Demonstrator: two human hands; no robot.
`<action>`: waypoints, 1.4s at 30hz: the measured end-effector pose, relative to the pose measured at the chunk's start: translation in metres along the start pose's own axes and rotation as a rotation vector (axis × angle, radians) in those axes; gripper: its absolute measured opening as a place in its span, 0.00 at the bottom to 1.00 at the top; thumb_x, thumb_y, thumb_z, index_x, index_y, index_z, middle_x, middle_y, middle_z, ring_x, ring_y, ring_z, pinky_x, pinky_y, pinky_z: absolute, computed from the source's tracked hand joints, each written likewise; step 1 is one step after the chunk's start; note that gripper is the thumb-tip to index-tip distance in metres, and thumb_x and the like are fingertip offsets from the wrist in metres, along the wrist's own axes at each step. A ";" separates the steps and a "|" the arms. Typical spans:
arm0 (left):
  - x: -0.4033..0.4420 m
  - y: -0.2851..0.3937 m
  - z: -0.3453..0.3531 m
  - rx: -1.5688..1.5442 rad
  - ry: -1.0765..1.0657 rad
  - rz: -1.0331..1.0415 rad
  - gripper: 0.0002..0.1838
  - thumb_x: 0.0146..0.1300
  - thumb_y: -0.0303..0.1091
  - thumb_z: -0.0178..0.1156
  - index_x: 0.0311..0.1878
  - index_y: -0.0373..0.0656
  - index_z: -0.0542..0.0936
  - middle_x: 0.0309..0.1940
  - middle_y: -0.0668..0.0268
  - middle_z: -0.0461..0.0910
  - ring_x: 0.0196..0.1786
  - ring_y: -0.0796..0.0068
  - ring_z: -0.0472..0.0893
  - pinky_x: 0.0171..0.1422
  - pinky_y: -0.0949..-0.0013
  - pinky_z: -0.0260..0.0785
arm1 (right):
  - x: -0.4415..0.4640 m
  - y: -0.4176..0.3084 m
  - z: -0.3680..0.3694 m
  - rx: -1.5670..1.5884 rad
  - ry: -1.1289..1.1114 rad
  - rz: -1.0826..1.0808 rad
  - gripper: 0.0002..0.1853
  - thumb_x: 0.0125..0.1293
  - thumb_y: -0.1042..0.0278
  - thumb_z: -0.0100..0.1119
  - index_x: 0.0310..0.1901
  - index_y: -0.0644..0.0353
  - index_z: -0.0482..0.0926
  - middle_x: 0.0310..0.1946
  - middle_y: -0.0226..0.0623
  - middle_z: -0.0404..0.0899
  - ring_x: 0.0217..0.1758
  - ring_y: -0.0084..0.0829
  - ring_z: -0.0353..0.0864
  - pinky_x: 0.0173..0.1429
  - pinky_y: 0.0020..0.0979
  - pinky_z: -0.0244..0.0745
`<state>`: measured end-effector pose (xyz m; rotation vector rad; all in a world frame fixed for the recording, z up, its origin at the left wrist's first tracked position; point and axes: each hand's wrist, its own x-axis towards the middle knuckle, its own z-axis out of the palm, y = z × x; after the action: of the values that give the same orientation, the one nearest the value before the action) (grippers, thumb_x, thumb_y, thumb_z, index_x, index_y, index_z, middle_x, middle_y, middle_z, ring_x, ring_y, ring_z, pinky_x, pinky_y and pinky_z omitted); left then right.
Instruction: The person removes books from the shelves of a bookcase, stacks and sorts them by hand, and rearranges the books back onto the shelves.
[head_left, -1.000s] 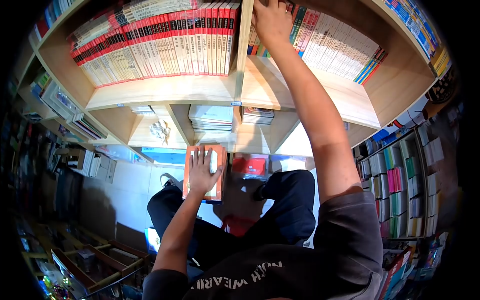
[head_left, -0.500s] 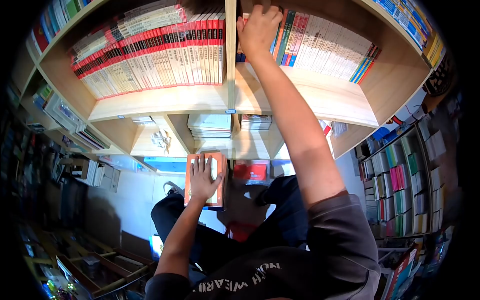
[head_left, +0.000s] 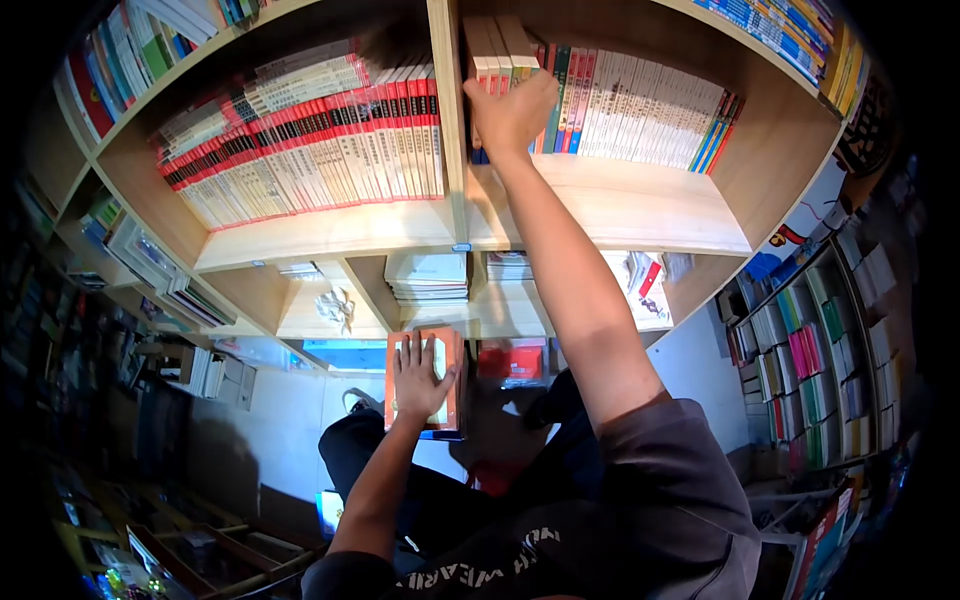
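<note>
In the upper right shelf compartment, my right hand (head_left: 515, 110) grips a group of books (head_left: 492, 65) at the left end of the row. Its thumb is on the left spines and its curled fingers on the right; the palm hides part of the spines. The pale tops of these books show above the hand. Lower down, my left hand (head_left: 420, 380) lies flat with fingers spread on an orange-covered book (head_left: 453, 350). That book tops a stack beside my left knee; what supports the stack is hidden.
White-spined books (head_left: 650, 110) continue the row to the right. A long row of red-and-white books (head_left: 320, 150) fills the left compartment. Below are a stack of books (head_left: 428, 275), a crumpled white item (head_left: 335, 308) and a red package (head_left: 522, 362). Another bookcase (head_left: 810, 360) stands at right.
My right hand has come down from the book tops to the front of the spines, uncovering the tops. My left hand stays on the orange book. The whole view has shifted slightly.
</note>
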<state>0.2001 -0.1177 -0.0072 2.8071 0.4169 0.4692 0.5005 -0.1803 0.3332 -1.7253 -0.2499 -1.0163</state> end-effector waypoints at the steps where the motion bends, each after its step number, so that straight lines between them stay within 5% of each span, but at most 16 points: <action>1: 0.000 -0.001 0.002 0.004 0.000 0.000 0.44 0.66 0.63 0.55 0.78 0.44 0.63 0.80 0.48 0.55 0.82 0.43 0.51 0.83 0.41 0.41 | -0.001 0.001 -0.004 -0.007 0.012 -0.030 0.40 0.44 0.56 0.84 0.48 0.74 0.68 0.50 0.56 0.70 0.59 0.53 0.68 0.62 0.47 0.69; 20: -0.001 0.006 -0.002 0.006 -0.002 -0.004 0.42 0.67 0.60 0.56 0.77 0.43 0.64 0.81 0.48 0.53 0.82 0.43 0.52 0.83 0.42 0.42 | -0.038 -0.019 -0.090 0.009 -0.018 -0.094 0.44 0.43 0.54 0.79 0.55 0.78 0.68 0.51 0.57 0.70 0.58 0.55 0.68 0.65 0.48 0.65; 29: 0.000 0.001 -0.004 0.009 -0.024 -0.001 0.42 0.67 0.59 0.57 0.77 0.41 0.64 0.81 0.48 0.53 0.82 0.43 0.51 0.83 0.43 0.41 | -0.065 -0.001 -0.079 0.024 0.141 -0.230 0.48 0.51 0.59 0.75 0.68 0.76 0.60 0.56 0.59 0.67 0.61 0.55 0.64 0.68 0.50 0.59; 42: -0.002 0.002 -0.003 0.000 -0.018 -0.002 0.44 0.66 0.61 0.56 0.78 0.44 0.62 0.80 0.48 0.54 0.82 0.43 0.52 0.83 0.43 0.41 | -0.065 0.012 -0.059 -0.036 0.012 -0.156 0.55 0.51 0.56 0.79 0.72 0.73 0.53 0.63 0.58 0.64 0.67 0.55 0.62 0.69 0.51 0.60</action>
<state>0.1977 -0.1197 -0.0040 2.8079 0.4162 0.4430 0.4381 -0.2159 0.2817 -1.7530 -0.3647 -1.1500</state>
